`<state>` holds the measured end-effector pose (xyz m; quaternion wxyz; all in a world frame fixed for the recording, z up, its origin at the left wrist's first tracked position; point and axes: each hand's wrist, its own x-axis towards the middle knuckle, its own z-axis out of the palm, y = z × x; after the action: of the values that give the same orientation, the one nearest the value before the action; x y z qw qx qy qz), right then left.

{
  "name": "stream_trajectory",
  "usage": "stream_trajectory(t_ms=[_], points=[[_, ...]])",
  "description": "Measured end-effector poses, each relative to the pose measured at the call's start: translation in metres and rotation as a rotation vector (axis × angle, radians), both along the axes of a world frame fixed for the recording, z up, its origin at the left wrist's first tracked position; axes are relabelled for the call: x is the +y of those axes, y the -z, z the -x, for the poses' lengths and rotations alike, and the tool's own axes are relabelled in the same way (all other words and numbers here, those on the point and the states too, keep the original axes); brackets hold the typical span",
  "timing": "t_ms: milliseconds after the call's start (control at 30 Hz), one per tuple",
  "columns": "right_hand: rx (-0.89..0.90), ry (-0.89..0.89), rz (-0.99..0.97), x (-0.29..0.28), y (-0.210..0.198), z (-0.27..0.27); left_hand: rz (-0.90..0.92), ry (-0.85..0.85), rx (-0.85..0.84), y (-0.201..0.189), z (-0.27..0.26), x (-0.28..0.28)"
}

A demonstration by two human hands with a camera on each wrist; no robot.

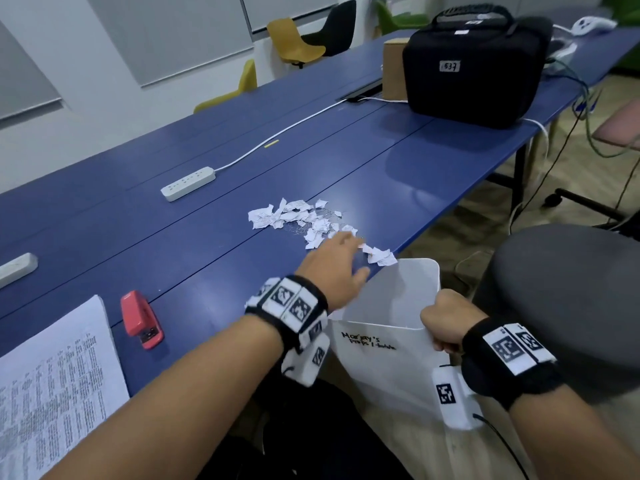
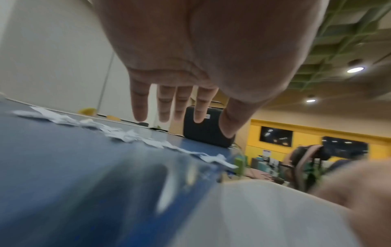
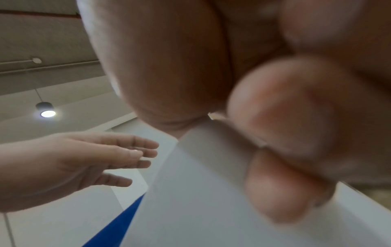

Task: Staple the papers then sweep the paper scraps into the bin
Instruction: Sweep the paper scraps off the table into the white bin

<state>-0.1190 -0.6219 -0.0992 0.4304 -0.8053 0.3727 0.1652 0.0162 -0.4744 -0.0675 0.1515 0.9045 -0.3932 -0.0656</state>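
White paper scraps (image 1: 301, 218) lie strewn across the blue table (image 1: 207, 244), running toward its near edge; the left wrist view shows the scraps (image 2: 127, 135) as a trail. My left hand (image 1: 341, 261) hovers flat over the table edge beside the nearest scraps, its fingers (image 2: 165, 107) straight and holding nothing. A white bin (image 1: 391, 341) hangs just below the table edge, and my right hand (image 1: 446, 323) grips its rim (image 3: 213, 150) with curled fingers. A red stapler (image 1: 140, 318) lies next to the printed papers (image 1: 52, 386) at the lower left.
A black case (image 1: 474, 64) and a cardboard box (image 1: 394, 69) stand at the far right of the table. Two white power strips (image 1: 187, 183) (image 1: 17, 268) lie on it. A grey round stool (image 1: 571, 306) stands to the right of the bin.
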Motion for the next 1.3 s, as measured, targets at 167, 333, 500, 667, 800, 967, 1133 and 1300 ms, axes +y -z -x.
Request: stream_trajectory(t_ms=[167,333,500,667,800,967,1133,1300], points=[[0.009,0.019,0.012,-0.004,0.0,0.0,-0.22,-0.138,0.152,0.008,-0.05,-0.02],[0.003,0.051,0.03,-0.016,-0.001,0.0,-0.281,0.039,0.14,0.018,-0.03,-0.027],[-0.008,0.078,0.038,-0.024,-0.001,0.0,-0.201,0.248,0.119,0.02,0.012,-0.023],[-0.005,0.074,0.017,-0.021,-0.001,0.001,0.063,0.274,0.121,0.015,0.028,-0.02],[0.002,0.052,0.017,-0.018,0.001,0.0,0.112,0.125,0.029,0.007,0.005,-0.02],[0.013,0.036,0.013,-0.015,0.002,-0.002,-0.2,-0.293,0.036,0.012,-0.061,-0.005],[0.035,0.036,0.012,-0.016,0.002,-0.004,-0.418,-0.201,0.156,0.022,-0.071,0.008],[0.012,0.05,0.015,-0.017,0.002,-0.005,-0.406,0.098,0.141,0.015,-0.022,-0.002]])
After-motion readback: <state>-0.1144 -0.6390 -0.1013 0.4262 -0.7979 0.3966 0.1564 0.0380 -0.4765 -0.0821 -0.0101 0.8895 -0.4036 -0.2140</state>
